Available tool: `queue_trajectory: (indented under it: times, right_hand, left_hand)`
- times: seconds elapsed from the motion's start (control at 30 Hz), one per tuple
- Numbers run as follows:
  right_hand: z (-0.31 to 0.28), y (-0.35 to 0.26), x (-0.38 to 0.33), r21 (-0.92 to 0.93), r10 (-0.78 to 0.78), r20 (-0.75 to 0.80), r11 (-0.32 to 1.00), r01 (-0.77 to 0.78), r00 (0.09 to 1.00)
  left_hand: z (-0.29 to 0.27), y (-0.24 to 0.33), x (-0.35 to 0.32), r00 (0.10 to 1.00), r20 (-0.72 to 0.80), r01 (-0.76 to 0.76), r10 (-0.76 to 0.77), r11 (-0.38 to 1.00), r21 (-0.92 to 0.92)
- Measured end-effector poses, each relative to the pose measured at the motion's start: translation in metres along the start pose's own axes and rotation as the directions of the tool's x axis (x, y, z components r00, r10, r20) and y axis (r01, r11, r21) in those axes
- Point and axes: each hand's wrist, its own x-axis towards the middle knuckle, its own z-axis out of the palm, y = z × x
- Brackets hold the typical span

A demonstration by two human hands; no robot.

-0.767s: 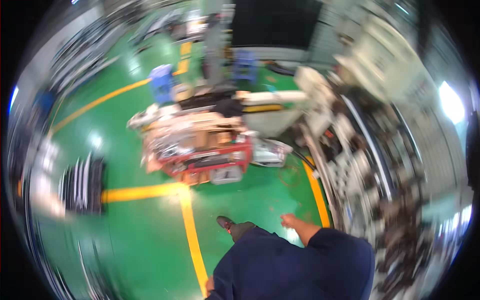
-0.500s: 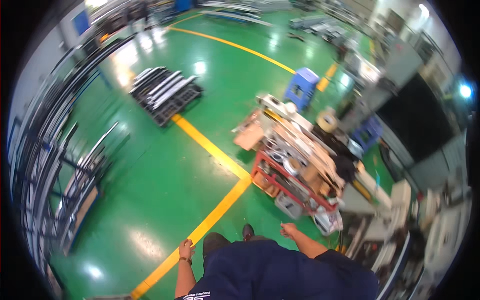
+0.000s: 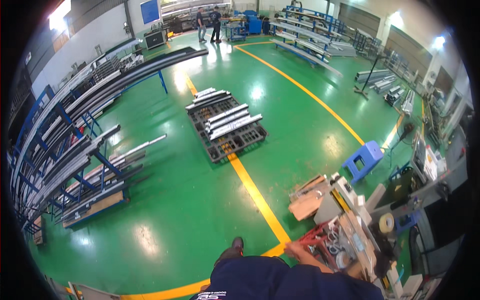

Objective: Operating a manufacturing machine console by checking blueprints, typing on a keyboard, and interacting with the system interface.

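A wide green workshop floor fills the view, crossed by a yellow painted line that runs from the far end down to the person's feet. Along the left stand blue racks loaded with long grey metal profiles. Mid-floor lies a black pallet carrying a few shorter profiles, straddling the yellow line. Lower right, a red cart is crowded with cardboard pieces, coiled white cable and small parts; a blue plastic stool stands just beyond it, and a roll of tape sits at the cart's far side. Two people stand well apart at the far end. The person's right hand rests at the near corner of the red cart, seemingly touching its frame; whether the fingers are closed on it or merely laid against it I cannot tell. The left hand is out of sight. The risk, as I judge it: the cart is piled loosely, so a sharp tug could spill cardboard or snag the cable, and the pallet on the line is a trip hazard
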Motion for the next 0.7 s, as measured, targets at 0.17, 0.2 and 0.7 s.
queue_trajectory:
  times: [0.17,0.2,0.7]
  right_hand:
    - [-0.003,-0.07,0.008,0.144,0.036,-0.125,0.989,-0.018,0.992]
    - [-0.015,-0.081,0.02,0.234,0.057,-0.148,0.972,-0.021,0.987]
    - [-0.247,-0.28,0.291,0.015,-0.265,-0.114,0.963,0.269,0.957]
  left_hand:
    - [-0.137,0.133,0.124,0.984,-0.073,0.105,-0.163,0.859,-0.501]
    - [-0.162,0.17,0.152,0.983,-0.125,0.05,-0.134,0.854,-0.518]
    - [-0.164,0.629,0.339,0.977,-0.161,-0.167,0.139,0.969,-0.181]
